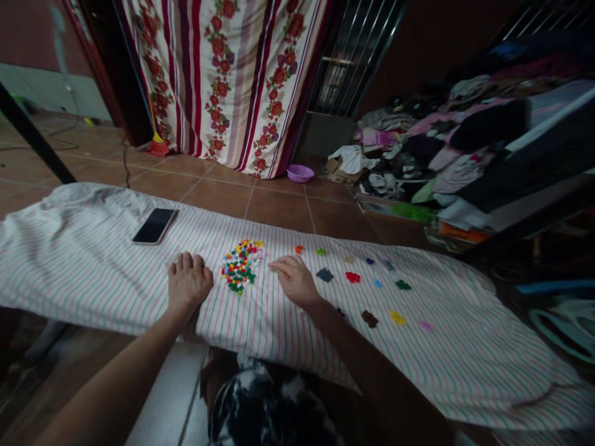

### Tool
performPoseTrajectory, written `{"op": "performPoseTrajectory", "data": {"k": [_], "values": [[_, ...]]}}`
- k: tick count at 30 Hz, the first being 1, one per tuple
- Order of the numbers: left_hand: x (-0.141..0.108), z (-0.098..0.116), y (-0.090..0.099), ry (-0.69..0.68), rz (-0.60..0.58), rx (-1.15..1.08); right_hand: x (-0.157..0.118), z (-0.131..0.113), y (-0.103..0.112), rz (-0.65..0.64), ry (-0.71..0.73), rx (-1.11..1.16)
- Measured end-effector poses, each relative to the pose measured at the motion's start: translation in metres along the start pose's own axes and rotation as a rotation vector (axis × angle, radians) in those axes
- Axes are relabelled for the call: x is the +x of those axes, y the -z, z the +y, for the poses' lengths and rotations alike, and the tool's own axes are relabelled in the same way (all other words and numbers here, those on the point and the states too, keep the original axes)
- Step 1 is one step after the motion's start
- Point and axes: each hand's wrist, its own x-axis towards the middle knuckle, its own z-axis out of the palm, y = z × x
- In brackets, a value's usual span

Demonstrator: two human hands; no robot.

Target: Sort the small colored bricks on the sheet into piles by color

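A mixed pile of small coloured pieces, like tiny toy bricks, lies on a striped cloth. My left hand rests on the cloth left of the pile, with no object visible in it and its fingers slightly apart. Just right of the pile is my right hand, thumb and index finger together; whatever is between the tips is too small to make out. Sorted clusters sit farther right, including dark grey pieces, red pieces, brown pieces, yellow pieces and dark green pieces.
A phone lies on the cloth at left. Beyond the cloth's far edge are the tiled floor, a purple basin and a floral curtain. Clothes are heaped at the right.
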Motion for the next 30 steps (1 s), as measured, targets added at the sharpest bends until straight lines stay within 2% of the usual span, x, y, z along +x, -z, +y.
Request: {"op": "performPoseTrajectory", "data": {"k": [4,9,25,30], "values": [[0.001,0.000,-0.001,0.001,-0.006,-0.008,0.044,-0.018,-0.031,-0.154,-0.074,-0.103],[0.001,-0.001,-0.002,0.001,-0.013,-0.001,0.072,-0.019,-0.048,-0.271,-0.181,-0.211],[0.001,0.000,0.000,-0.003,-0.020,0.000,0.099,-0.012,-0.065,-0.335,-0.199,-0.298],[0.001,-0.001,-0.002,0.004,-0.014,-0.009,0.097,-0.011,-0.063,-0.295,-0.190,-0.253]]}}
